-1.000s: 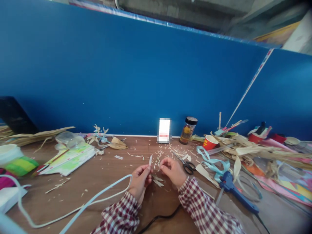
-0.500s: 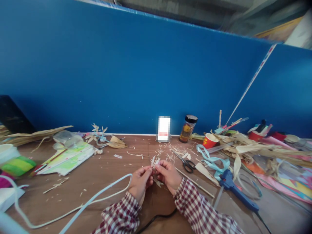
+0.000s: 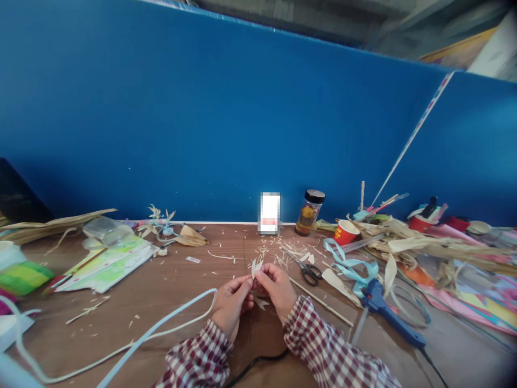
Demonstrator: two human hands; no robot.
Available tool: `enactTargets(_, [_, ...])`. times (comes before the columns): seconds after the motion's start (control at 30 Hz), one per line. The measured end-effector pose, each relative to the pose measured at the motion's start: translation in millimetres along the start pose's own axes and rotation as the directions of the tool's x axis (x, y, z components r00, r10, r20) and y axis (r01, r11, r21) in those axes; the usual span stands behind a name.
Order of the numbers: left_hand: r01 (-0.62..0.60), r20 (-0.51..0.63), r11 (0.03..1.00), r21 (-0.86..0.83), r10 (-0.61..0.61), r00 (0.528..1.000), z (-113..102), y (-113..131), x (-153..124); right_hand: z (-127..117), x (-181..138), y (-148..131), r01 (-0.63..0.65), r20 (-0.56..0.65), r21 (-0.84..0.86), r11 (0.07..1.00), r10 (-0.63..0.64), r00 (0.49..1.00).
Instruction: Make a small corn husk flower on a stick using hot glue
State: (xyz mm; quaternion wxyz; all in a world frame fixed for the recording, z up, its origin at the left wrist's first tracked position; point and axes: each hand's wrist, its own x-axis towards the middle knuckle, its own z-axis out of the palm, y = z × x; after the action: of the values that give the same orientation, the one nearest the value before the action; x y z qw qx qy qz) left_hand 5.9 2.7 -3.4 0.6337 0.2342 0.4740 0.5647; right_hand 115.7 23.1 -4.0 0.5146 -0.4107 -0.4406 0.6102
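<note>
My left hand [image 3: 231,303] and my right hand [image 3: 279,290] meet low in the middle of the view, fingertips close together. Both pinch a small pale piece of dried corn husk, cut like petals [image 3: 255,267], whose pointed tips stick up above the fingers. Below the fingers another pale pointed husk end [image 3: 262,305] shows; whether it joins the upper piece is hidden. Just beyond my right hand lie black-handled scissors [image 3: 311,274] and scattered husk clippings [image 3: 278,250]. A thin stick [image 3: 323,302] lies on the table to the right of that hand.
On the right are a blue glue gun [image 3: 390,312], light-blue ribbon [image 3: 349,264], a red paper cup [image 3: 346,233] and heaped husks. A jar [image 3: 309,215] stands by the blue partition [image 3: 202,118]. A pale cable [image 3: 157,326] loops at left, near a painted sheet [image 3: 121,264].
The petal-like tips, spread apart before, now stand closer together as my right fingers have shifted slightly left. The whole view has moved a little.
</note>
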Motion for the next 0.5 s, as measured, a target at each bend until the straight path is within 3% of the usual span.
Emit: enactTargets(0.5, [0.012, 0.003, 1.0, 0.01, -0.012, 1.0, 1.5, 2.4, -2.5, 1.6, -1.7, 0.6, 0.033, -0.042, -0.105, 0.994, -0.038, 0.998])
